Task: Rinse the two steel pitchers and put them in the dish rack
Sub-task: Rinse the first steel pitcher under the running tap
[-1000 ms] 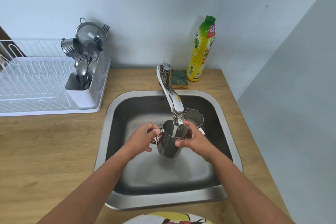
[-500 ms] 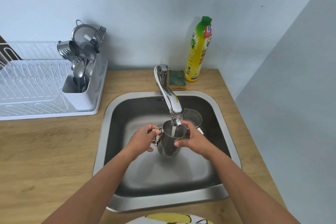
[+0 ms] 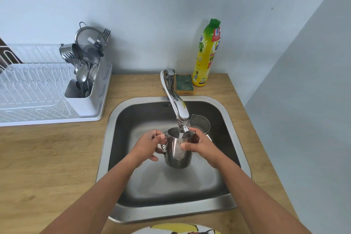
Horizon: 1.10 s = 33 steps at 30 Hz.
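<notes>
Left hand [image 3: 147, 145] grips the handle, right hand [image 3: 199, 143] clasps the steel pitcher [image 3: 177, 153] under the tap [image 3: 178, 109]; best keep it upright; swirl gently.

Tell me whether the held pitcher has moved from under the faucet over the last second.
No. The held pitcher stays under the faucet spout, gripped by the left hand and right hand.
</notes>
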Tool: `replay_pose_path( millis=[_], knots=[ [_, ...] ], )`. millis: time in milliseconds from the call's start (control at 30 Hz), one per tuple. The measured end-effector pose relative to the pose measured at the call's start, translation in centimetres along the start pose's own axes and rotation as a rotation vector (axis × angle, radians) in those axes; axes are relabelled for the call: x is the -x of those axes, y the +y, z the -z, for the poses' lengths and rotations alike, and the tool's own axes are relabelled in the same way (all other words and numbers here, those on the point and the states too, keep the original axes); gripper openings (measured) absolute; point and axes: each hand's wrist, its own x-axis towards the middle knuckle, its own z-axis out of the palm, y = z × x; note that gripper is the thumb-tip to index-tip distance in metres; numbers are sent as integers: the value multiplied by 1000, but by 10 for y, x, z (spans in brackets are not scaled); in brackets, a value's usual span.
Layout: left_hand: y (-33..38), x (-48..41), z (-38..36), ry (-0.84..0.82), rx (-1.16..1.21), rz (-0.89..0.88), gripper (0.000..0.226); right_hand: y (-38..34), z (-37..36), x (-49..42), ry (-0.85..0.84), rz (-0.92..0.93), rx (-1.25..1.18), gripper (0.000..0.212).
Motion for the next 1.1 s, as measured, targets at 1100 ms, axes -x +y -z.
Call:
replay_pose_path(
  millis=[1100],
  knots=[
    [-3, 1, -16, -50, 73, 225, 32, -22, -5, 4, 23, -390, 100, 57]
  ],
)
